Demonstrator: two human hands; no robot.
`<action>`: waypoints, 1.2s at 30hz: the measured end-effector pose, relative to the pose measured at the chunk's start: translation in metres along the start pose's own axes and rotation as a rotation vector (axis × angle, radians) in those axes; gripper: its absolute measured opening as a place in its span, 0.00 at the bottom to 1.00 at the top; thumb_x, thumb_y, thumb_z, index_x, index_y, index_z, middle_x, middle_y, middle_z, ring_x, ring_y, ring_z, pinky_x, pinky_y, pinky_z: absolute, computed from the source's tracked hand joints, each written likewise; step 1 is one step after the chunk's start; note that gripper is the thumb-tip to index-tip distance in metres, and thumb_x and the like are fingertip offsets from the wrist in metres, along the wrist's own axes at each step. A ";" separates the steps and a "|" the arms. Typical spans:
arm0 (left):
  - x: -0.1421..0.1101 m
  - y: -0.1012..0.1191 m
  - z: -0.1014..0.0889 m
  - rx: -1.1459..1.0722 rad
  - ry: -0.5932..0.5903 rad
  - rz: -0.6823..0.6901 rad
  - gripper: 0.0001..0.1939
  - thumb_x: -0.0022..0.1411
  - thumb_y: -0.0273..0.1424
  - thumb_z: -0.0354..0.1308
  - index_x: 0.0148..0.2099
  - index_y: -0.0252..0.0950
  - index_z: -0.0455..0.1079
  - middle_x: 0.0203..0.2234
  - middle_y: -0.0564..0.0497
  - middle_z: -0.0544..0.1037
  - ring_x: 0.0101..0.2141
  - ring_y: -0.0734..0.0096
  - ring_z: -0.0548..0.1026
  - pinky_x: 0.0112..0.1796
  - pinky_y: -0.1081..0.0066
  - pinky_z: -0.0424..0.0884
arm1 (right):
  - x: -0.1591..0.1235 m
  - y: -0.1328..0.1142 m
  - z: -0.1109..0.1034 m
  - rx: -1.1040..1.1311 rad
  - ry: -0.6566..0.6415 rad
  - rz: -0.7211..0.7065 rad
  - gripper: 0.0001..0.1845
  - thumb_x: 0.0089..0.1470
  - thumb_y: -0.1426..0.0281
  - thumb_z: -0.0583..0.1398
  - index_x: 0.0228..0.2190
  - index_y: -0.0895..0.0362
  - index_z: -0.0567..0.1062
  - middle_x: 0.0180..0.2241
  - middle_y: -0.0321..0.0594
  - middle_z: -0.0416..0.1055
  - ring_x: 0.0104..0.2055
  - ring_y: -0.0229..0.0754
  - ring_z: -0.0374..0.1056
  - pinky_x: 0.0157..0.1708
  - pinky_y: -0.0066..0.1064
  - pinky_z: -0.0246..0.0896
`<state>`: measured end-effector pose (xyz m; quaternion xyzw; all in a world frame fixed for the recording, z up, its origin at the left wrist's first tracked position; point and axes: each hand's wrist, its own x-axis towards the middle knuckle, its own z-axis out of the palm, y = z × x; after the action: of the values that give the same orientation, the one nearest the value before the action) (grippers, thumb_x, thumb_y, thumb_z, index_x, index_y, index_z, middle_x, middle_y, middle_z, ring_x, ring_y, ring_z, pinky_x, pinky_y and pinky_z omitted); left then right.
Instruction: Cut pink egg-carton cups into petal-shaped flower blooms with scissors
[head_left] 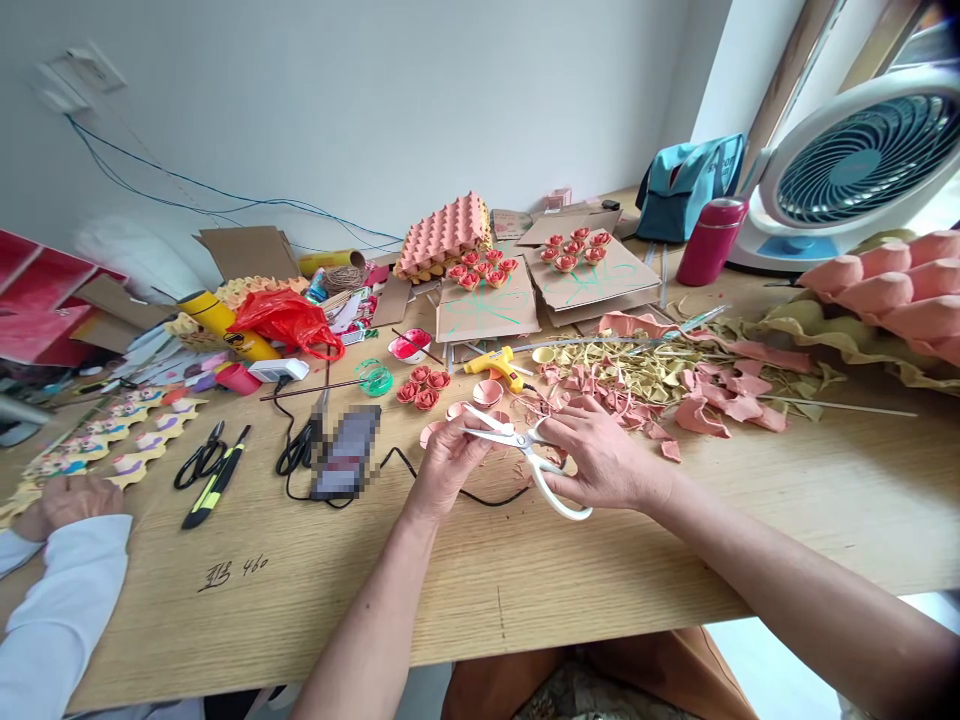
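Apparently, trimming is the step: my right hand grips parted white-handled metal scissors above the pale wood-grain bench. My left hand curls beside them, its contents unclear to me. Closing them next calls for clear fingertips.

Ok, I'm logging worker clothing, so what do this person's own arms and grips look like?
The left forearm and right forearm are slim and tapering, with no sleeve in view. The left grip and right grip are ungloved hands; neither wrist shows a watch or bracelet.
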<state>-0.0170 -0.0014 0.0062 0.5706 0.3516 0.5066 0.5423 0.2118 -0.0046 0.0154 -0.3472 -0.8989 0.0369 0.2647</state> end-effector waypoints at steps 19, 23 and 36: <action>0.002 0.012 -0.009 0.208 -0.010 0.097 0.05 0.55 0.34 0.70 0.32 0.38 0.80 0.31 0.48 0.75 0.36 0.66 0.72 0.38 0.68 0.73 | 0.000 -0.001 0.000 0.004 -0.026 -0.024 0.17 0.63 0.57 0.56 0.30 0.56 0.70 0.27 0.38 0.71 0.30 0.42 0.64 0.39 0.35 0.48; 0.003 0.015 -0.007 0.247 0.001 0.119 0.06 0.56 0.34 0.69 0.31 0.37 0.79 0.30 0.48 0.76 0.37 0.65 0.73 0.39 0.68 0.73 | 0.000 0.001 0.001 -0.006 -0.028 -0.025 0.17 0.61 0.55 0.58 0.29 0.56 0.69 0.27 0.38 0.71 0.30 0.42 0.64 0.38 0.35 0.49; 0.006 0.002 -0.014 0.046 -0.052 0.042 0.08 0.60 0.34 0.64 0.37 0.34 0.75 0.30 0.51 0.76 0.35 0.69 0.75 0.45 0.65 0.72 | 0.001 0.010 0.011 0.184 0.066 0.111 0.16 0.61 0.66 0.55 0.23 0.54 0.58 0.20 0.31 0.59 0.23 0.36 0.54 0.28 0.29 0.48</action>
<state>-0.0296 0.0079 0.0082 0.6030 0.3370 0.4948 0.5273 0.2118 0.0049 0.0033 -0.3715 -0.8619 0.1226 0.3226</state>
